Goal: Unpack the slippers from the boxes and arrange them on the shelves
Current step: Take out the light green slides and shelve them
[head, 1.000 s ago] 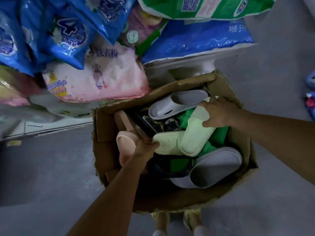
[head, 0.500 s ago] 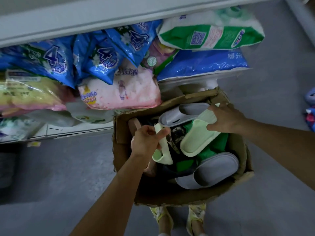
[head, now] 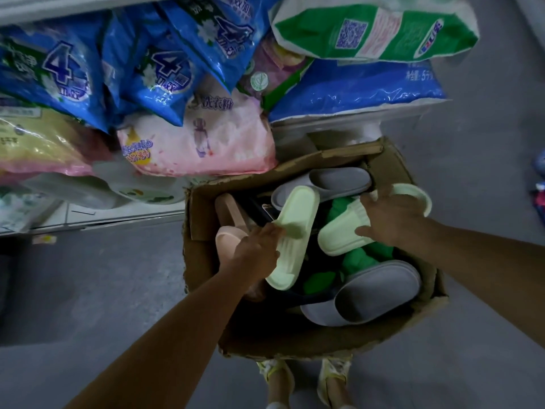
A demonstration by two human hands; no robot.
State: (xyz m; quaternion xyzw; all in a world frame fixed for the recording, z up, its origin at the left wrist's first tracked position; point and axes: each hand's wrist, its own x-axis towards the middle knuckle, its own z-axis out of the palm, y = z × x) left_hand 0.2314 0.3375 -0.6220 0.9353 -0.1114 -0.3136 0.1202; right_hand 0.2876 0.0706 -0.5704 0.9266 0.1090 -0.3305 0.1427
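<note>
An open cardboard box (head: 295, 340) stands on the grey floor, full of slippers. My left hand (head: 259, 249) grips a pale green slipper (head: 295, 228) by its strap, sole side toward me, lifted over the box's left half. My right hand (head: 392, 219) lies on the second pale green slipper (head: 342, 234), fingers curled over its middle. Two grey slippers lie in the box, one at the back (head: 333, 181), one at the front right (head: 377, 290). A pink slipper (head: 227, 237) stands by the left wall. Green slippers (head: 359, 258) lie underneath.
A low white shelf (head: 118, 214) at the left and behind the box carries blue (head: 65, 72), pink (head: 206, 143) and green (head: 374, 28) detergent bags that overhang the box's back edge. My feet (head: 306, 382) in yellow-green slippers stand just in front of the box. Bare grey floor lies left and right.
My left hand has pulled one green slipper up and turned it lengthwise. My right hand has slid down along the other green slipper. The camera has tilted up, then back.
</note>
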